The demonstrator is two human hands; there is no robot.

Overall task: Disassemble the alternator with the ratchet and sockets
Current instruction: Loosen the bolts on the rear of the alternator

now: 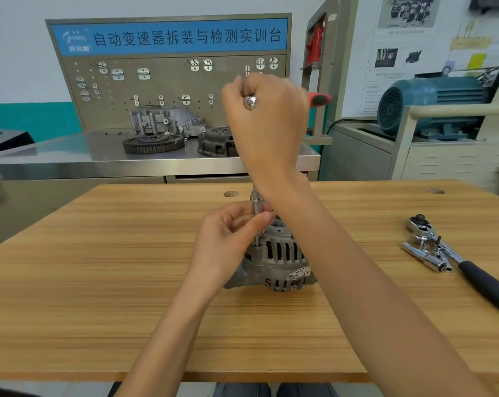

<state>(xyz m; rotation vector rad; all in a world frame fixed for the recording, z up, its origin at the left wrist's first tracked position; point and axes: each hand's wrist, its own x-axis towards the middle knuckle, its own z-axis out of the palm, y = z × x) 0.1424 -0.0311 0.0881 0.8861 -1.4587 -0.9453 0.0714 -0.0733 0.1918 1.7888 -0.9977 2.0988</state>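
A grey alternator (280, 262) stands on the wooden table (99, 282) at the centre. A long chrome extension bar with a socket (255, 213) stands upright on its top left edge. My right hand (267, 116) is raised high and closed around a ratchet whose chrome head (250, 102) shows in the fist; its red and black handle (320, 98) sticks out to the right. My left hand (231, 233) pinches the bar low down, just above the alternator. The bar's middle is hidden behind my right wrist.
A second ratchet with a black handle (471, 270) and loose chrome sockets (427, 256) lie on the table's right side. Behind the table stand a steel bench (70, 156) with gear parts and a pegboard, and a blue electric motor (431, 107) at right.
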